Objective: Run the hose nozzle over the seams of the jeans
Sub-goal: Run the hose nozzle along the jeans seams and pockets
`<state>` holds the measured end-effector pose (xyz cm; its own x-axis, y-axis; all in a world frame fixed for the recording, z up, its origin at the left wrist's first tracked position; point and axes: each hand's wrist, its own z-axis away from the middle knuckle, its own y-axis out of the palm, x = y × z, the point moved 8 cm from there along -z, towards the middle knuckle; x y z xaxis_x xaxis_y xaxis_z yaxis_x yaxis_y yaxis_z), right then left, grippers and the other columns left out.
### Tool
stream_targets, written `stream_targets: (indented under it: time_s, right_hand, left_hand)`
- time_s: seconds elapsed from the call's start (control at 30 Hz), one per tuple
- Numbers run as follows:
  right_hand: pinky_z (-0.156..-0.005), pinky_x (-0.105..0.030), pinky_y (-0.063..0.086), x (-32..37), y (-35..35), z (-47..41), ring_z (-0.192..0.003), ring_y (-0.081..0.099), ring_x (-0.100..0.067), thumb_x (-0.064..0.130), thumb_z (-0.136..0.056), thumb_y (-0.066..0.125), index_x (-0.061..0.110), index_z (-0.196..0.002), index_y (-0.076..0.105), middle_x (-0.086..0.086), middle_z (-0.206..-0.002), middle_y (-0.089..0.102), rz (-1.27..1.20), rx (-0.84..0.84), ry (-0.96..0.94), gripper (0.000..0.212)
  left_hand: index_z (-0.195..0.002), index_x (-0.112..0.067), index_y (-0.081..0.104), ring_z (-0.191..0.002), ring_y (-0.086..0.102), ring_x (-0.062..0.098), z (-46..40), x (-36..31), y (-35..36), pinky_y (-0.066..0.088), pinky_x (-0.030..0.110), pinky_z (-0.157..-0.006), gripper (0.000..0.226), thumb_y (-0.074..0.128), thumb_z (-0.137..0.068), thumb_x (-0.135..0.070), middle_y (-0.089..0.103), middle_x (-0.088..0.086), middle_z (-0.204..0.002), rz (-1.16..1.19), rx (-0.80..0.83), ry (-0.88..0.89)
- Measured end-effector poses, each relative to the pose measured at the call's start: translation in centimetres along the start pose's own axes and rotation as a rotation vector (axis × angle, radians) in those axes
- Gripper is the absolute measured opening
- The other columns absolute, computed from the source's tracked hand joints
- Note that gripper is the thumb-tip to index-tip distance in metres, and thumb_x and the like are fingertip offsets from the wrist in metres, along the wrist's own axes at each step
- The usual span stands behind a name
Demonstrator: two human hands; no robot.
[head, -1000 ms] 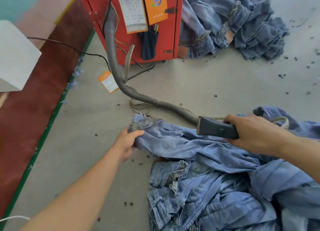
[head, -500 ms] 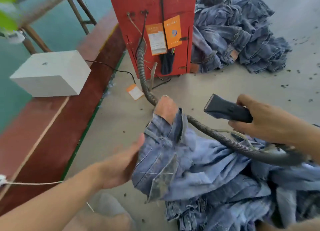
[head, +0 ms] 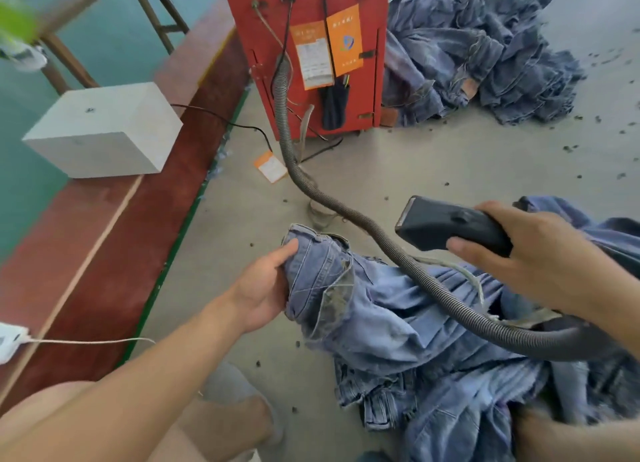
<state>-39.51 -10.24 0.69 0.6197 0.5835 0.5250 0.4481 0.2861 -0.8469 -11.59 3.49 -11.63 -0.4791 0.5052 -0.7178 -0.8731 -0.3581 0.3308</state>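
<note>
My left hand [head: 263,288] grips the bunched waistband end of the jeans [head: 363,309], lifting it off the floor so its stitched seams face up and open to the tool. My right hand [head: 530,253] has its grip closed round the dark hose nozzle [head: 446,224], held above the denim, mouth pointing left, not yet touching. The ribbed hose [head: 346,212] trails across the jeans back to the red machine [head: 311,28], slack enough, I judge, to reach.

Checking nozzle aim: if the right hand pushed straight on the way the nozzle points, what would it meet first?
The right hand aims the hose nozzle leftward above the jeans; likely the corrugated hose first, though depth is unclear.
</note>
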Motion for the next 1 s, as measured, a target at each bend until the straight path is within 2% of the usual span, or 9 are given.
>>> stream_targets:
  time_s: [0.1, 0.23, 0.4, 0.5, 0.6, 0.73, 0.83, 0.9, 1.0]
  right_hand:
    - [-0.047, -0.025, 0.045, 0.0, 1.2, 0.0, -0.069, 0.061, 0.005, 0.079, -0.08, 0.047, 0.034, -0.098, 0.056, 0.01, -0.062, 0.061, 0.056, 0.034, 0.049, 0.049]
    - [-0.05, -0.023, 0.046, 0.3, 2.6, -0.2, -0.061, 0.061, 0.002, 0.082, -0.077, 0.045, 0.037, -0.098, 0.057, 0.01, -0.063, 0.061, 0.015, 0.116, 0.035, 0.051]
    - [-0.057, -0.021, 0.049, 1.5, 4.5, 0.0, -0.062, 0.063, -0.001, 0.084, -0.081, 0.048, 0.044, -0.099, 0.056, 0.03, -0.084, 0.065, -0.04, 0.228, -0.038, 0.045]
    - [-0.058, -0.026, 0.05, 2.4, 5.8, -0.3, -0.061, 0.063, -0.003, 0.084, -0.082, 0.049, 0.043, -0.1, 0.056, 0.027, -0.082, 0.065, -0.035, 0.258, -0.061, 0.046]
    - [-0.055, -0.024, 0.05, 3.1, 5.8, -1.0, -0.058, 0.063, -0.003, 0.082, -0.082, 0.049, 0.043, -0.099, 0.056, 0.024, -0.081, 0.066, -0.086, 0.182, -0.061, 0.043]
    - [-0.055, -0.02, 0.048, 1.5, 4.1, -1.7, -0.058, 0.062, -0.002, 0.08, -0.077, 0.049, 0.041, -0.1, 0.058, 0.011, -0.064, 0.064, -0.115, 0.088, 0.051, 0.046]
    - [-0.057, -0.017, 0.046, 0.0, 3.2, -1.8, -0.062, 0.062, 0.0, 0.08, -0.076, 0.051, 0.04, -0.093, 0.058, 0.019, -0.071, 0.064, -0.097, 0.052, 0.089, 0.044]
    - [-0.049, -0.022, 0.044, -1.5, 2.6, -2.1, -0.064, 0.061, 0.001, 0.075, -0.08, 0.056, 0.037, -0.091, 0.057, 0.012, -0.067, 0.064, -0.073, 0.02, 0.15, 0.04]
    - [-0.05, -0.028, 0.046, -2.7, 2.0, -2.6, -0.057, 0.061, -0.005, 0.073, -0.081, 0.057, 0.034, -0.092, 0.06, 0.006, -0.063, 0.063, -0.043, 0.073, 0.19, 0.041]
  left_hand:
    - [-0.134, -0.005, 0.065, -0.124, 0.066, 0.029, -0.5, -1.4, 0.8, 0.059, 0.034, -0.09, 0.042, 0.047, -0.106, -0.03, 0.067, 0.015, -0.136, -0.049, 0.084, 0.027]
    - [-0.141, -0.005, 0.06, -0.124, 0.062, 0.036, -1.3, -2.4, 1.8, 0.057, 0.045, -0.096, 0.042, 0.055, -0.102, -0.021, 0.059, 0.024, -0.143, -0.084, 0.236, -0.005]
    - [-0.138, -0.014, 0.066, -0.126, 0.064, 0.032, -1.4, -2.7, 3.6, 0.056, 0.042, -0.097, 0.043, 0.045, -0.107, -0.035, 0.061, 0.017, -0.144, -0.059, 0.371, -0.088]
    - [-0.142, -0.014, 0.061, -0.131, 0.061, 0.033, -1.3, -2.4, 4.5, 0.054, 0.044, -0.101, 0.047, 0.041, -0.109, -0.039, 0.059, 0.016, -0.147, -0.013, 0.441, -0.131]
    - [-0.143, -0.013, 0.06, -0.13, 0.062, 0.032, -1.1, -2.7, 5.2, 0.053, 0.044, -0.102, 0.048, 0.041, -0.108, -0.04, 0.059, 0.015, -0.146, -0.006, 0.502, -0.15]
    - [-0.141, -0.01, 0.062, -0.133, 0.059, 0.032, -1.4, -4.0, 4.6, 0.049, 0.046, -0.109, 0.053, 0.037, -0.108, -0.041, 0.059, 0.016, -0.146, 0.06, 0.509, -0.117]
    - [-0.14, -0.01, 0.063, -0.135, 0.057, 0.034, -1.5, -4.1, 3.9, 0.051, 0.046, -0.106, 0.052, 0.038, -0.107, -0.042, 0.059, 0.017, -0.146, 0.048, 0.475, -0.106]
    - [-0.137, -0.012, 0.066, -0.135, 0.057, 0.036, -1.7, -4.0, 3.3, 0.053, 0.046, -0.104, 0.051, 0.038, -0.107, -0.042, 0.059, 0.017, -0.146, 0.027, 0.421, -0.084]
    - [-0.134, -0.013, 0.068, -0.133, 0.058, 0.037, -1.8, -4.1, 2.5, 0.055, 0.046, -0.101, 0.051, 0.036, -0.106, -0.041, 0.059, 0.018, -0.145, 0.066, 0.357, -0.048]
